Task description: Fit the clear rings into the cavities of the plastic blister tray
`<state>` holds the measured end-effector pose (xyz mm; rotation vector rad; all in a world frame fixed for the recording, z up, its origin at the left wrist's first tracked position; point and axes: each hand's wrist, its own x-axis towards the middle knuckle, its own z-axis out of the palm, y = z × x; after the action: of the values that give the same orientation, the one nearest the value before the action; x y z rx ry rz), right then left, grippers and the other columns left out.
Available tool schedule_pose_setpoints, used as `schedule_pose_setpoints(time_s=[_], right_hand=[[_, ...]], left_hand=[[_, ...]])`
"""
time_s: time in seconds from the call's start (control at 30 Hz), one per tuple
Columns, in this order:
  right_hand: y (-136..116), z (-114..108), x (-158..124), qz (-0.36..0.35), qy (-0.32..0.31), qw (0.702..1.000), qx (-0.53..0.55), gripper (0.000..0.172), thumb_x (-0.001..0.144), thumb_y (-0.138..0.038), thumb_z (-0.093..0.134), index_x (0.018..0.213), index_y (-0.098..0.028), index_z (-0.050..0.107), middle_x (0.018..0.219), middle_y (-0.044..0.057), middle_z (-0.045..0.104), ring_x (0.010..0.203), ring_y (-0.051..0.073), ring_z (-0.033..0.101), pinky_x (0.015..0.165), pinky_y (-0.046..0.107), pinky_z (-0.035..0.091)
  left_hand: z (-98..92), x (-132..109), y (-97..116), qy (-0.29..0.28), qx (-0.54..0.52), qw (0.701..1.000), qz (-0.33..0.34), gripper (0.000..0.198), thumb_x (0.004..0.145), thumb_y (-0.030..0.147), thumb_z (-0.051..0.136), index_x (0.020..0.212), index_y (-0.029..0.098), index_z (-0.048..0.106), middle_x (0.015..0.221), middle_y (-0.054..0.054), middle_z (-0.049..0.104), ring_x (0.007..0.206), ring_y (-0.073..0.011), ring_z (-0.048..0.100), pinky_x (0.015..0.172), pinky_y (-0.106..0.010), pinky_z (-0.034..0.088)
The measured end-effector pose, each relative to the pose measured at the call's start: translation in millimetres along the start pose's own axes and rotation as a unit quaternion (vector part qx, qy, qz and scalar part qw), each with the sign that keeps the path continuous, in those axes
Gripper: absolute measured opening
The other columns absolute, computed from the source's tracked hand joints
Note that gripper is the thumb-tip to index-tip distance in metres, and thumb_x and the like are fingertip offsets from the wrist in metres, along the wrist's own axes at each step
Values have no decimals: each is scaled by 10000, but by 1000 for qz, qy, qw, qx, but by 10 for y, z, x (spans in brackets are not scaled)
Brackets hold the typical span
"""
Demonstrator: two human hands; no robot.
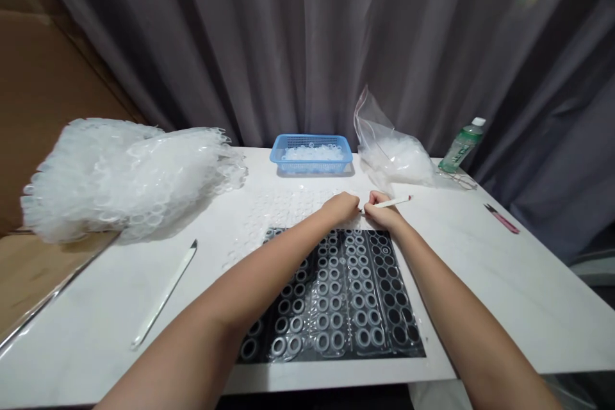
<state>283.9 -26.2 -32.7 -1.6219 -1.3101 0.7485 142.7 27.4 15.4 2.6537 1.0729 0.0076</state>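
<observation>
Past the far edge of the black sheet (312, 353), my two hands are close together. My right hand (380, 206) is closed around a slim white pen-shaped tool (396, 201), its dark tip pointing left and its red end to the right. Beside that tip, my left hand (342, 207) has its fingers curled; whatever is between them is hidden. Clear plastic strips with rows of rings (321, 319) lie over the black sheet, partly under my left forearm. More clear ringed sheeting (276, 208) spreads on the white table beyond it.
A similar white tool with a dark tip (166, 295) lies left. Bunched clear plastic sheets (120, 179) are piled by a cardboard box (43, 96). A blue basket (311, 167) of small clear pieces, a plastic bag (396, 157), a bottle (462, 146) and pink-handled snips (502, 218) stand farther off.
</observation>
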Motion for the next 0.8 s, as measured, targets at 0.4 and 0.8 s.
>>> schedule_pose_setpoints(time_s=[0.4, 0.8], right_hand=[[-39, 27, -33, -18, 0, 998, -67, 136, 609, -234, 514, 596, -215, 380, 540, -61, 443, 547, 124, 420, 475, 221, 261], [18, -39, -146, -3, -27, 1000, -1, 132, 615, -237, 504, 605, -223, 373, 491, -66, 474, 461, 118, 458, 415, 211, 311]], left_hand=[[-173, 46, -72, 44, -30, 998, -27, 191, 783, 206, 505, 736, 107, 661, 740, -97, 682, 740, -214, 646, 649, -264, 461], [-177, -203, -66, 16, -11, 999, 36, 231, 846, 325, 520, 838, 135, 651, 779, -87, 689, 794, -218, 644, 680, -264, 450]])
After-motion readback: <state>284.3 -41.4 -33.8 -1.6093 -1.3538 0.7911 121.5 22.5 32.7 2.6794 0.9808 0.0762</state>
